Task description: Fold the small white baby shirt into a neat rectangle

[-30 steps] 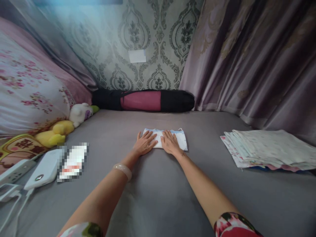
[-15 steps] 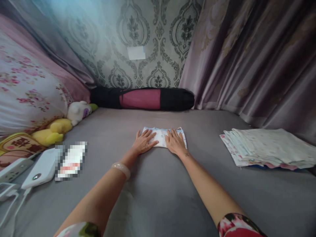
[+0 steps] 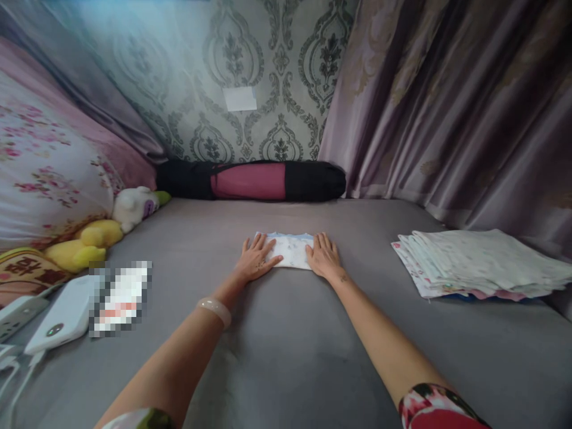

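Observation:
A small folded white cloth with a blue edge and a faint print lies flat on the grey bed sheet. My left hand rests on its left end, palm down, fingers spread. On the right end lies my right hand, also flat, with the fingers stretched forward and the thumb toward the middle. The hands cover both ends of the cloth, while its printed middle shows between them.
At the right is a stack of folded cloths. A black and pink rolled bag lies along the wall. On the left are plush toys, a white power bank, a power strip with cables, and a blurred-out item.
My right hand has slid outward to the cloth's right edge, baring more of the middle. My left hand stays on the left end. The whole view has shifted slightly.

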Available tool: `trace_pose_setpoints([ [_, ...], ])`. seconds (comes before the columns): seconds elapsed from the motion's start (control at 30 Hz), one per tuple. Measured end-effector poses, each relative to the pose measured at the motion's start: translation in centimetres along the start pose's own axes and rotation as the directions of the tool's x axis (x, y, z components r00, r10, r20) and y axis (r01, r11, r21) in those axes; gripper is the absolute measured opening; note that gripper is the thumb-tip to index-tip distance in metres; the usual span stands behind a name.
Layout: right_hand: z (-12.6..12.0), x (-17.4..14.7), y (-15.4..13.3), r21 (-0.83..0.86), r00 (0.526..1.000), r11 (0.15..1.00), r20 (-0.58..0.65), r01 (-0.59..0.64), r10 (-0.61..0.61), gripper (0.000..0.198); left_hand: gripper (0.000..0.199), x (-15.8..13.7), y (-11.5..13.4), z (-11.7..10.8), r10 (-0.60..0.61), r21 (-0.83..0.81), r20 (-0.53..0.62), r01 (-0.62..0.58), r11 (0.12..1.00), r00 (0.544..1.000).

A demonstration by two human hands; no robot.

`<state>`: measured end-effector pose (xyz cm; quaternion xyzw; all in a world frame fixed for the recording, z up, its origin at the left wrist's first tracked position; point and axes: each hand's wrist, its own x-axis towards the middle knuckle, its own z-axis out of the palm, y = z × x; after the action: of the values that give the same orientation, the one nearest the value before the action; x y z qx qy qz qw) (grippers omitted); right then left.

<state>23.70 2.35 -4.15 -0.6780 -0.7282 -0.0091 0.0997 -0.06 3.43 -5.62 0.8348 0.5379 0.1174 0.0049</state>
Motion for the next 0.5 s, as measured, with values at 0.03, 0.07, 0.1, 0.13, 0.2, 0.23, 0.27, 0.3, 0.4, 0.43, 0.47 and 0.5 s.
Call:
trace_pose_setpoints([
  [0.03, 0.1, 0.0, 0.1, 0.001, 1.000, 1.000, 0.015, -0.010, 0.010, 0.057, 0.068, 0.0, 0.0, 0.0, -0.008, 0.002, -0.001, 0.008, 1.000, 1.000],
  [0.07, 0.1, 0.0, 0.1, 0.001, 1.000, 1.000, 0.025, -0.014, 0.014, 0.057, 0.067, 0.0, 0.1, 0.0, -0.015, 0.003, 0.000, 0.015, 1.000, 1.000],
  [0.1, 0.1, 0.1, 0.1, 0.000, 1.000, 1.000, 0.026, -0.010, 0.010, 0.056, 0.066, 0.0, 0.2, -0.1, -0.019, 0.003, 0.000, 0.019, 1.000, 1.000],
  [0.13, 0.0, 0.2, 0.1, -0.002, 1.000, 1.000, 0.022, 0.000, 0.000, 0.055, 0.063, 0.0, 0.3, -0.3, -0.018, 0.005, 0.001, 0.018, 1.000, 1.000],
  [0.2, -0.4, 0.5, 0.2, 0.000, 1.000, 1.000, 0.011, 0.022, -0.022, 0.050, 0.055, 0.2, 0.5, -0.8, -0.010, 0.014, -0.011, 0.010, 1.000, 1.000],
  [0.23, -0.7, 0.8, 0.4, 0.005, 0.999, 0.999, 0.016, 0.033, -0.033, 0.046, 0.050, 0.4, 0.6, -1.2, -0.005, 0.022, -0.022, 0.006, 1.000, 1.000],
  [0.27, -1.0, 1.1, 0.6, 0.012, 0.999, 0.999, 0.032, 0.039, -0.039, 0.042, 0.046, 0.8, 0.6, -1.6, -0.004, 0.032, -0.030, 0.005, 0.999, 1.000],
  [0.3, -1.3, 1.5, 0.9, 0.021, 0.997, 0.999, 0.064, 0.038, -0.039, 0.038, 0.042, 1.2, 0.6, -2.1, -0.007, 0.044, -0.027, 0.008, 0.999, 1.000],
  [0.4, -2.3, 3.1, 2.0, 0.033, 0.980, 0.999, 0.197, 0.009, -0.016, 0.031, 0.034, 2.9, 0.1, -3.5, -0.055, 0.069, 0.071, 0.050, 0.996, 0.996],
  [0.43, -2.6, 3.7, 2.3, 0.032, 0.973, 0.999, 0.231, 0.003, -0.010, 0.028, 0.032, 3.6, -0.1, -4.0, -0.077, 0.072, 0.120, 0.068, 0.995, 0.990],
  [0.47, -3.0, 4.4, 2.5, 0.029, 0.966, 1.000, 0.257, 0.002, -0.010, 0.026, 0.030, 4.4, -0.3, -4.3, -0.098, 0.072, 0.164, 0.087, 0.994, 0.982],
  [0.5, -3.3, 5.0, 2.7, 0.025, 0.961, 1.000, 0.276, 0.003, -0.010, 0.024, 0.027, 5.3, -0.6, -4.6, -0.116, 0.072, 0.201, 0.104, 0.992, 0.973],
])
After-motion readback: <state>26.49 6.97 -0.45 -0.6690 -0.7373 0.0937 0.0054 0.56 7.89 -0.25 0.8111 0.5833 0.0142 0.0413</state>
